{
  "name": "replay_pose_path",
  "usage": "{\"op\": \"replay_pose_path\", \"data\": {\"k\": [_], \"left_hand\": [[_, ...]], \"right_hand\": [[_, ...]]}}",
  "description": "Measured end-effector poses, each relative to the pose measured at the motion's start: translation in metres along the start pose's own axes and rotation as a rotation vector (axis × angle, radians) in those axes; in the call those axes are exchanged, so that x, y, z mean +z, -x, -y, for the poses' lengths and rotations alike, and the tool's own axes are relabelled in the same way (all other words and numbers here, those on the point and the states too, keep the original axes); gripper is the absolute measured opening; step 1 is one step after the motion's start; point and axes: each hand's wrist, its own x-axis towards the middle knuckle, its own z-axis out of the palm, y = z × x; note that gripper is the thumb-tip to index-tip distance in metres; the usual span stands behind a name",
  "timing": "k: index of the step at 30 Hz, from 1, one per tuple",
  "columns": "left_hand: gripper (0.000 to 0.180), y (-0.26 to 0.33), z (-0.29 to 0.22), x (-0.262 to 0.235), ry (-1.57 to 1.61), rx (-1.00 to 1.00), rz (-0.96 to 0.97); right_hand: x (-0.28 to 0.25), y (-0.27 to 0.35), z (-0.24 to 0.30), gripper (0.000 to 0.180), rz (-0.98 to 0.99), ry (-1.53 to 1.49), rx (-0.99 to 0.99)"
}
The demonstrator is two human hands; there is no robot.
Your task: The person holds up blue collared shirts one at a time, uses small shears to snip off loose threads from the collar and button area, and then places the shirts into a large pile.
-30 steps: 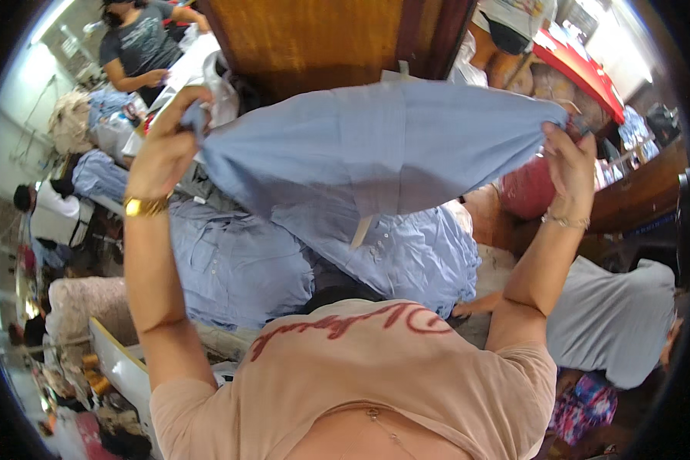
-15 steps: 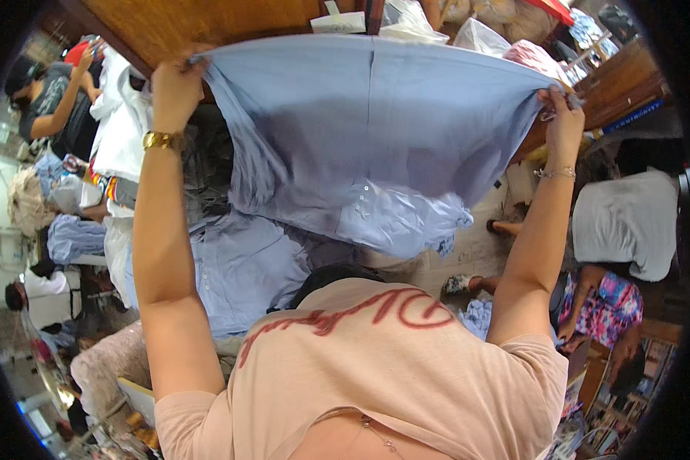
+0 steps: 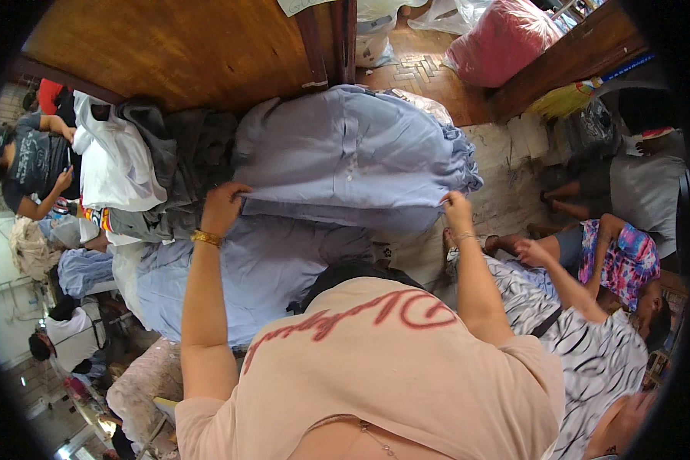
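Note:
A light blue button-up shirt (image 3: 322,170) lies spread over a heap of similar garments in front of me. My left hand (image 3: 224,208) pinches one end of its near edge. At the other end, my right hand (image 3: 458,212) is closed on the same edge, so the cloth runs straight between them. Small pale buttons show near its middle. Closer to my body, more light blue shirts (image 3: 268,268) lie in a loose layer, partly under my left forearm.
Dark grey garments (image 3: 195,142) and white ones (image 3: 119,165) are piled to the left. A wooden panel (image 3: 184,54) stands beyond. Ahead right are a red-filled plastic bag (image 3: 502,42) and a broom (image 3: 563,100). A person in a black-and-white patterned top (image 3: 583,353) is close at my right.
Both my hands have come down and nearer, closer together, bringing the shirt from stretched up in the air onto the heap. A person in a patterned top has appeared at my right.

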Motion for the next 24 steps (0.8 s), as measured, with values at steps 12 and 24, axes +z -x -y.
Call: {"op": "replay_pose_path", "data": {"k": [12, 24], "left_hand": [[0.02, -0.001, 0.001, 0.032, -0.536, -0.268, 0.326], [0.068, -0.118, -0.044, 0.103, -0.646, -0.007, 0.237]], "right_hand": [[0.052, 0.041, -0.018, 0.014, 0.393, 0.535, 0.115], [0.123, 0.04, 0.142, 0.039, 0.738, 0.377, -0.551]]}}
